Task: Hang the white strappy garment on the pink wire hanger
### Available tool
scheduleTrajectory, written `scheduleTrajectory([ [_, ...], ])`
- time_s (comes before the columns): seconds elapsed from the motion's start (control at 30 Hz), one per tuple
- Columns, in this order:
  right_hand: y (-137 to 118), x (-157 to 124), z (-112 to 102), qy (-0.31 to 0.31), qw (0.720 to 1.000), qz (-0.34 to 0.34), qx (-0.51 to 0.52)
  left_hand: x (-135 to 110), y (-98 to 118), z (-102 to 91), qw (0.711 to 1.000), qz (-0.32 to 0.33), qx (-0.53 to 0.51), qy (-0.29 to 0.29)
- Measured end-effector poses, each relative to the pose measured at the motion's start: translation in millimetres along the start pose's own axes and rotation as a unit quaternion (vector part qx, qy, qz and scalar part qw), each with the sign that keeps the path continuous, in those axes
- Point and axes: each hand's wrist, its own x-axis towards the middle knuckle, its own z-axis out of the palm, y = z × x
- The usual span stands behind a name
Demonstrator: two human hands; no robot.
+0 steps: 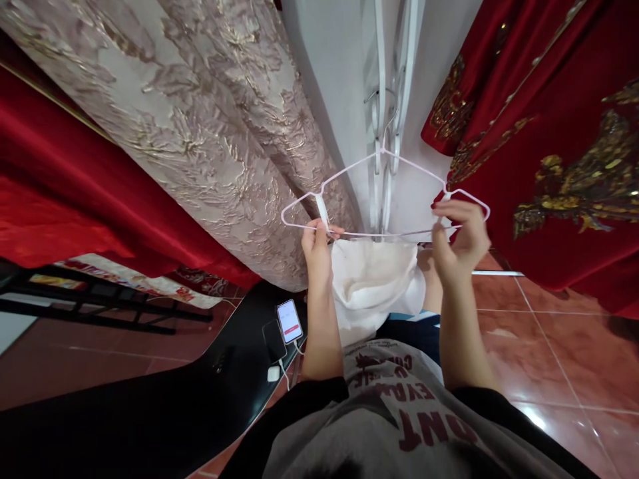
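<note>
A pale pink clothes hanger (pixel 414 165) hangs by its metal hook at the white rack in front of me. A white strap (pixel 322 209) loops over its left notch, and another white strap (pixel 446 197) sits at the right notch. Below the bottom bar, a white garment (pixel 374 279) drapes over my lap. My left hand (pixel 318 246) is closed on the left strap where it meets the bar, fingertips showing behind. With thumb and fingers curled, my right hand (pixel 462 236) pinches the right strap; its fingers partly cover the strap.
A pinkish embroidered dress (pixel 200 113) hangs left, beside red fabric (pixel 74 179). Red gowns with gold trim (pixel 564 166) hang right. White metal rack posts (pixel 382 60) stand ahead. A lit phone (pixel 289 321), a dark phone (pixel 274 341) and a white charger (pixel 273 374) lie on a black surface.
</note>
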Motion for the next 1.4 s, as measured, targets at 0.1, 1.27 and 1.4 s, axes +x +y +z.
scheduleTrajectory([
  [0.1,-4,-20,11,-0.226,0.973,0.049,-0.008,-3,0,0.2,1.0,0.006,0.01,0.002],
  [1.27,-9,-20,8,-0.241,0.968,0.067,-0.031,2,43,-36.4,0.991,0.057,0.015,0.117],
  [1.4,-17,-22,12,-0.262,0.961,0.083,-0.029,-6,34,-28.5,0.999,-0.015,0.017,0.028],
])
